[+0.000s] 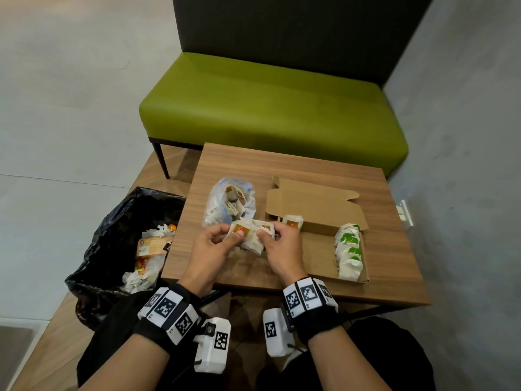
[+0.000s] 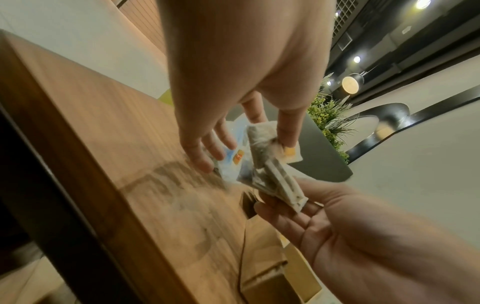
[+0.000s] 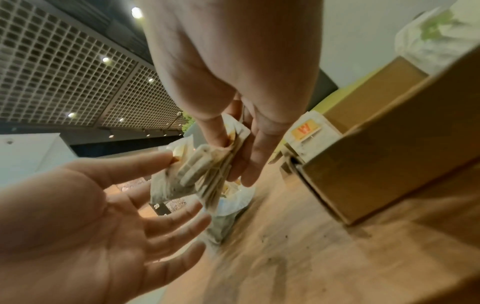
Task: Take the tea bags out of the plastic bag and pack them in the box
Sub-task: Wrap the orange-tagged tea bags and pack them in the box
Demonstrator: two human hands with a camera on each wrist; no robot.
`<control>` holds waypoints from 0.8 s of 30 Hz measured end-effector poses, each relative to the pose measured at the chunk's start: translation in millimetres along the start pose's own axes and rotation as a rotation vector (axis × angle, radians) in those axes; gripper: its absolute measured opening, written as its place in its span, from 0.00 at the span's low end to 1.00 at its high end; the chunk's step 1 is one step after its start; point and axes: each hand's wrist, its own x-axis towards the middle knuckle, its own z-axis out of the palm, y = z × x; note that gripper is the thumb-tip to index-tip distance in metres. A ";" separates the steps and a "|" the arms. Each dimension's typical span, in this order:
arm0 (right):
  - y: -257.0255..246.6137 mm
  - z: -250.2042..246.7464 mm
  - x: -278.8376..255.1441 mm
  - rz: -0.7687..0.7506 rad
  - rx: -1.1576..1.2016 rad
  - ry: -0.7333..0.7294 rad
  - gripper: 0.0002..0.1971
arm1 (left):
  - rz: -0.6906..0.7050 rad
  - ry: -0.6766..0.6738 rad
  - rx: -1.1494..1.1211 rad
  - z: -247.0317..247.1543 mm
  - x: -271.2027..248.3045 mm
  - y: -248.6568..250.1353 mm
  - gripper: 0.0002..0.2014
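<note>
I judge the job roughly half done. In the head view the box [image 1: 321, 249] lies open at the right of centre on the desk [image 1: 282, 165], lid flap folded back toward the top of the frame. A row of green-tagged tea bags [image 1: 349, 249] already stands packed along its right end, and one orange-tagged tea bag [image 1: 292, 222] sits at its upper left corner, leaning on the box wall. The middle of the box floor is bare cardboard, so there is room to fill.

The plastic bag [image 1: 229, 204] lies just left of the box, above my hands in the frame, and it is not emptied: more wrapped bags show through its open mouth. Those are left to do.

Right now I hold a small bundle of tea bags [image 1: 253, 235] above the desk, at the centre of the frame, just below the plastic bag and left of the box. My left hand [image 1: 210, 249] pinches the bundle's left side with the thumb on top, over an orange tag. My right hand [image 1: 282, 249] grips the right side, thumb on top and fingers curled beneath. The right wrist view shows the stack's edges fanned between my fingers, my left palm spread loosely under it. The bundle touches neither the box nor the plastic bag as far as I can tell.

What I reckon comes next is squaring the stack and carrying it rightward into the empty stretch of the box.
</note>
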 end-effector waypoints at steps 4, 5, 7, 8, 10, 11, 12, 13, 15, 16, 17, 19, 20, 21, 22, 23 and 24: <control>-0.1 -3.0 -2.6 -0.013 0.095 -0.006 0.08 | -0.077 -0.071 -0.014 6.8 0.3 1.5 0.07; 0.3 -3.9 -2.9 -0.014 0.109 -0.008 0.08 | -0.078 -0.057 0.009 7.0 0.8 2.1 0.07; 1.2 -5.9 -4.3 0.001 0.118 0.008 0.07 | -0.060 -0.015 0.032 6.0 1.9 1.7 0.08; 1.7 -7.5 -4.6 0.010 0.122 0.034 0.07 | -0.053 0.000 0.015 5.3 1.3 2.1 0.08; 5.1 -11.4 -3.8 0.013 0.125 0.112 0.07 | -0.056 0.026 -0.039 3.7 -0.3 3.7 0.09; 6.6 -14.0 -3.4 0.010 0.129 0.153 0.07 | -0.061 0.044 -0.062 2.4 -0.9 4.4 0.09; 7.4 -17.0 -3.0 0.008 0.136 0.191 0.08 | -0.055 0.069 -0.071 1.0 -1.3 4.9 0.09; 7.9 -20.3 -2.2 0.009 0.147 0.220 0.10 | -0.036 0.100 -0.062 -0.4 -1.5 5.3 0.09; 7.8 -26.5 -0.9 0.018 0.179 0.237 0.12 | 0.027 0.156 -0.011 -2.7 -1.3 6.0 0.09; 7.1 -28.7 -0.8 0.022 0.193 0.229 0.12 | 0.056 0.170 0.007 -3.6 -1.3 6.3 0.09; 6.5 -29.8 -0.6 0.023 0.199 0.217 0.12 | 0.074 0.172 0.014 -4.3 -1.7 7.1 0.09; 5.9 -30.1 -0.7 0.014 0.183 0.200 0.10 | 0.075 0.109 0.011 -5.2 -3.4 8.5 0.09; 5.8 -29.5 -1.0 0.010 0.175 0.192 0.10 | 0.068 0.045 0.017 -4.7 -4.7 8.7 0.10; 5.6 -28.5 -1.2 0.010 0.177 0.182 0.10 | 0.061 -0.027 0.033 -3.3 -6.2 8.5 0.09; 5.4 -27.0 -2.1 0.016 0.186 0.169 0.11 | 0.061 -0.092 0.062 -1.6 -7.9 7.9 0.09; 5.4 -25.0 -3.1 0.024 0.205 0.152 0.11 | 0.063 -0.139 0.102 0.7 -9.0 7.0 0.08; 4.9 -22.8 -4.3 0.032 0.227 0.135 0.11 | 0.061 -0.174 0.144 3.3 -9.5 6.1 0.06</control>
